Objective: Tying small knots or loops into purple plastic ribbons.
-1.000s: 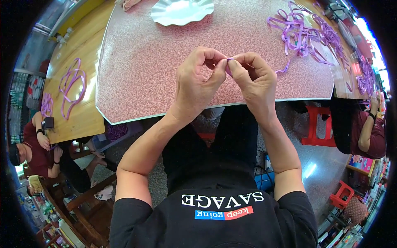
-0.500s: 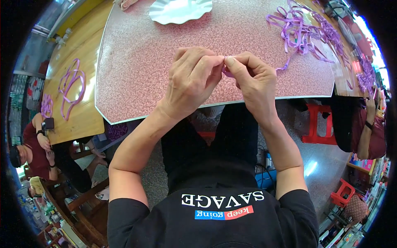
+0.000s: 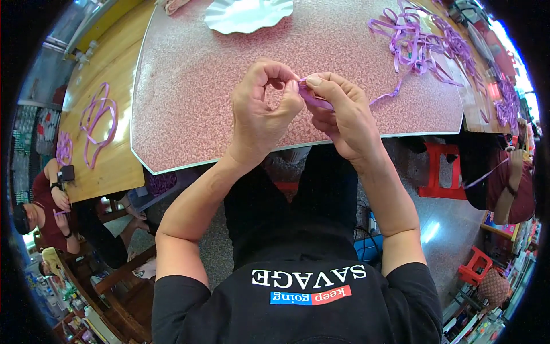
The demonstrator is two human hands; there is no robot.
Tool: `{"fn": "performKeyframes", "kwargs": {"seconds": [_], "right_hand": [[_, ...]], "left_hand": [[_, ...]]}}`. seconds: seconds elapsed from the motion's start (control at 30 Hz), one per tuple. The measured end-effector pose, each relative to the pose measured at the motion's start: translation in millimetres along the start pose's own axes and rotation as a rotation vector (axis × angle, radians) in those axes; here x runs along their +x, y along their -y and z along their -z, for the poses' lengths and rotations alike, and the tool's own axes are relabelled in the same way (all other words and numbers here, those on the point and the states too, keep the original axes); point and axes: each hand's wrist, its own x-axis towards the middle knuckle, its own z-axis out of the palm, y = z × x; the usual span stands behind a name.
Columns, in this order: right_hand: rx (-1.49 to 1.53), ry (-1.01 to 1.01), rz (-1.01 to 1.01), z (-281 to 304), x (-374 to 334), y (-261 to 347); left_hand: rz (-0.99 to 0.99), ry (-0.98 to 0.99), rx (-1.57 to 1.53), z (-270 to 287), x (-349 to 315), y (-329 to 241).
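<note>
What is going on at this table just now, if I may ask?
The person's left hand and right hand are pinching a purple ribbon above the pink table, fingertips close together. A strand runs from beside the right hand toward a loose ribbon heap on the right. A white wavy-edged plate sits farther off. On the right, a co-worker also has a purple strip.

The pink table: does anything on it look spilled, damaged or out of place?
Nothing looks spilled or plainly damaged. Only the purple ribbon at the right looks untidy: it lies in loose, crossing loops, with one strand leading toward the right hand. The white plate seems wavy by design, not bent.
</note>
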Motion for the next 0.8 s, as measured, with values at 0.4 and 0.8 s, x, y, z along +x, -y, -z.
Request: {"fn": "performKeyframes", "kwargs": {"seconds": [0.4, 0.8], "right_hand": [[-0.356, 0.066, 0.208, 3.6, -5.0, 2.6], [-0.48, 0.041, 0.302, 15.7, -4.1, 6.9]], "left_hand": [[0.283, 0.023, -0.279, 3.4, -0.2, -6.4], [0.262, 0.124, -0.25, 5.0, -5.5, -0.7]]}}
